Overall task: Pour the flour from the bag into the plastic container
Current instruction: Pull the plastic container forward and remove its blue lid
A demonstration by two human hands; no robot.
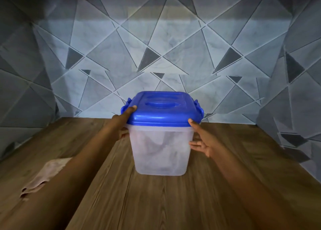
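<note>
Both hands, left (124,123) & right (201,139), had fingers clamped on plastic container (161,151); blue lid (161,111) on, nothing poured yet.

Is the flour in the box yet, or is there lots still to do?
Not yet. The blue lid is on the plastic container, which stands on the wooden table. Both hands hold it: the left hand and right hand grip its sides, thumbs on the lid's edge. Something pale and crumpled shows inside. Opening and pouring remain; no flour bag is clearly visible.
</note>
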